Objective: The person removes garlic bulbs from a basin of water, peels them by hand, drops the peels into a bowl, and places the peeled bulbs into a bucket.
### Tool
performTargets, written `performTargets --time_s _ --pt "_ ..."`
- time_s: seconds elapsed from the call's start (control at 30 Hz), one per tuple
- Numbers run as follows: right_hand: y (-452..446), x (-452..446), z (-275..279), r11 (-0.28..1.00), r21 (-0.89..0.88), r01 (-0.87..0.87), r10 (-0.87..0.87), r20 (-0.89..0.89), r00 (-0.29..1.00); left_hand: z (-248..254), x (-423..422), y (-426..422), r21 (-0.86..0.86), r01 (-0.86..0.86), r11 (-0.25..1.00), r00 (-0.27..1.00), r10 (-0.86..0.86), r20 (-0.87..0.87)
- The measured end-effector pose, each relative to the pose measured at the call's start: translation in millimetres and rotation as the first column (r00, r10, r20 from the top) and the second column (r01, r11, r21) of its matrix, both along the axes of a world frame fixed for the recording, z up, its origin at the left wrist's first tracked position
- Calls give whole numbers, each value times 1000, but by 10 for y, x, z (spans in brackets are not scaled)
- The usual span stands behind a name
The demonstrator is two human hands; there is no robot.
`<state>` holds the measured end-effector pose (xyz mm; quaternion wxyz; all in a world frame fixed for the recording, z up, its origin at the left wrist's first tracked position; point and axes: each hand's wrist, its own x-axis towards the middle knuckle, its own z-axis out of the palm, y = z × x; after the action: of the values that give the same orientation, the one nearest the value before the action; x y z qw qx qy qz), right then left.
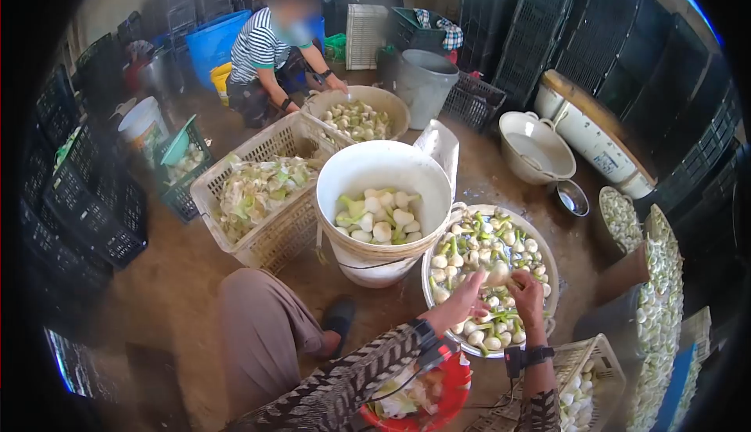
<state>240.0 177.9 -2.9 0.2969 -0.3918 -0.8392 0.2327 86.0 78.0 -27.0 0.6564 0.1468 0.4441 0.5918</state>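
Over a wide round basin (552,307) of white bulbs with green stems, my left hand (463,304) and my right hand (529,297) come close together. Between them is one pale bulb (497,274). The fingers of my right hand are closed at its stem end, and my left hand is at its other side with its fingers bent round it. A white bucket (383,158), partly filled with bulbs (381,214), stands to the left of the basin. Below my forearms a red basin (461,381) holds peeled skins (407,393).
A crate (274,252) of peelings stands left of the bucket. Beyond it, another person (270,48) crouches at a tub (400,111) of bulbs. An empty basin (536,146), a metal bowl (573,197) and a crate (610,354) of bulbs lie on the right.
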Motion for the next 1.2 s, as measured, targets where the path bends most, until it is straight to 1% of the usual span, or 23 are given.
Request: performTargets --time_s 0.03,0.07,0.13,0.2,0.33,0.4,0.47,0.57,0.6,0.63,0.67,0.7,0.73,0.77,0.83,0.87,0.93,1.0,1.03,1.07,1.1,1.13,1.2 --pt "-208 -50 181 991 -131 -16 11 -40 999 130 -20 -9 123 26 992 999 -31 33" --pt "-356 -56 213 988 -149 -29 24 -38 999 238 -19 -55 242 50 969 996 -67 63" --pt "-689 -43 347 992 122 -18 3 117 993 171 26 -115 259 47 965 996 -66 67" --pt "-1052 -55 484 931 355 -87 -48 354 934 154 37 -270 81 119 990 978 -131 159" --pt "-1658 -39 377 918 359 -170 -41 511 859 15 277 -737 -85 -46 995 975 64 215" --pt "-1835 3 359 902 378 -210 -34 545 838 -2 256 -956 -69 8 998 989 2 146" --pt "-2042 34 322 897 372 -238 51 448 893 -35 268 -1186 -78 62 995 995 -56 77" --pt "-2143 46 199 926 328 -189 45 398 916 -14 279 -1373 -83 75 994 996 -79 -39" --pt "-2209 115 167 933 327 -149 29 346 938 -184 305 -1385 20 81 997 996 -81 43" --pt "-2281 133 209 958 270 -100 11 312 950 123 246 -1598 133 104 986 994 -109 30" --pt "-2311 111 247 976 213 -39 -22 274 961 105 191 -1706 202 181 963 983 -184 -4" --pt "-2298 164 173 996 84 27 -48 253 966 134 163 -1800 277 209 938 978 -203 -52" --pt "-2343 158 294 994 10 111 -111 182 977 142 107 -1824 327 257 909 945 -307 113" --pt "-2321 215 218 966 -176 189 -180 68 981 148 78 -1837 315 243 918 952 -288 103" --pt "-2356 288 200 895 -438 90 -170 -148 974 148 24 -1796 344 321 883 908 -390 155" --pt "-2447 294 253 888 -446 108 -193 -150 970 183 24 -1810 356 312 881 905 -389 171" --pt "-2553 255 295 969 -242 -42 -19 -244 969 409 86 -1906 281 292 914 928 -342 146" --pt "-2576 333 199 970 -245 2 -49 -187 981 516 143 -1952 214 281 936 943 -310 121" --pt "-2591 352 232 932 -361 32 -93 -154 984 526 128 -1968 243 396 886 916 -362 -171" --pt "-2621 373 236 878 -475 57 -127 -118 985 518 92 -1990 238 507 828 813 -369 -449" --pt "-2633 355 189 699 -713 -58 -212 -284 935 461 50 -1967 227 538 812 795 -399 -456" --pt "-2663 367 171 699 -713 -55 -220 -289 932 406 67 -1974 224 546 807 789 -407 -461" --pt "-2750 349 211 488 -786 -379 -433 -595 677 386 108 -2022 360 379 852 923 -375 -84"
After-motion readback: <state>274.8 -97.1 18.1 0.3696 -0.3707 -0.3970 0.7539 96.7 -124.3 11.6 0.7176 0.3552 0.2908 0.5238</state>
